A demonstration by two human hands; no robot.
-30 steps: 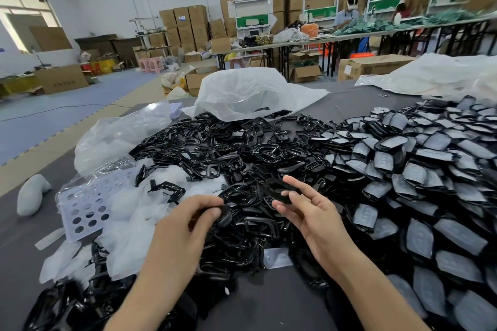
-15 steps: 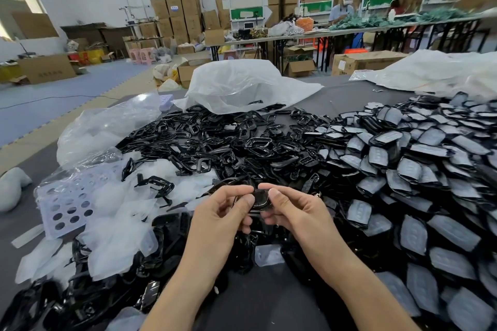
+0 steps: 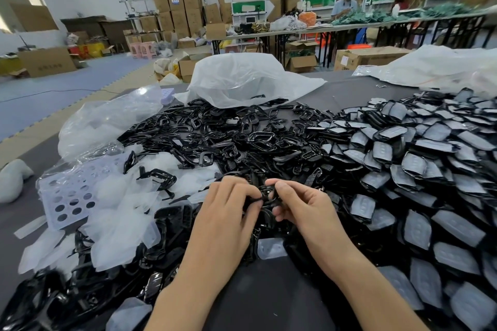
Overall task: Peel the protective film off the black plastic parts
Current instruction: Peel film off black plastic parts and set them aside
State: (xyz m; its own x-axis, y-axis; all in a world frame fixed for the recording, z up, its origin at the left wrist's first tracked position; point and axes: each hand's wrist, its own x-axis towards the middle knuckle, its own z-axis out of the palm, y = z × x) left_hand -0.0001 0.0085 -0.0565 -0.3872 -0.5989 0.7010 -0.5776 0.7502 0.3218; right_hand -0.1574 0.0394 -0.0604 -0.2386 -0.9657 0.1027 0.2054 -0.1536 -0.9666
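Observation:
My left hand [image 3: 228, 212] and my right hand [image 3: 301, 207] meet over the middle of the table, both pinching one small black plastic part [image 3: 265, 196] between fingertips. The part is mostly hidden by my fingers, so I cannot tell where its film sits. A heap of black parts with greyish film [image 3: 419, 169] fills the right side. Bare glossy black frames [image 3: 228, 131] pile up behind my hands. Peeled translucent film pieces [image 3: 118, 220] lie to the left.
A lilac perforated tray [image 3: 67, 196] lies at the left under film scraps. Clear plastic bags [image 3: 242, 80] sit at the table's far side and back right. The dark table [image 3: 269, 290] shows between my forearms. People work at benches far behind, among stacked cartons.
My hands came together from apart: the right brought a black part toward the left, and both now pinch it close in front of me. The view tilted down slightly.

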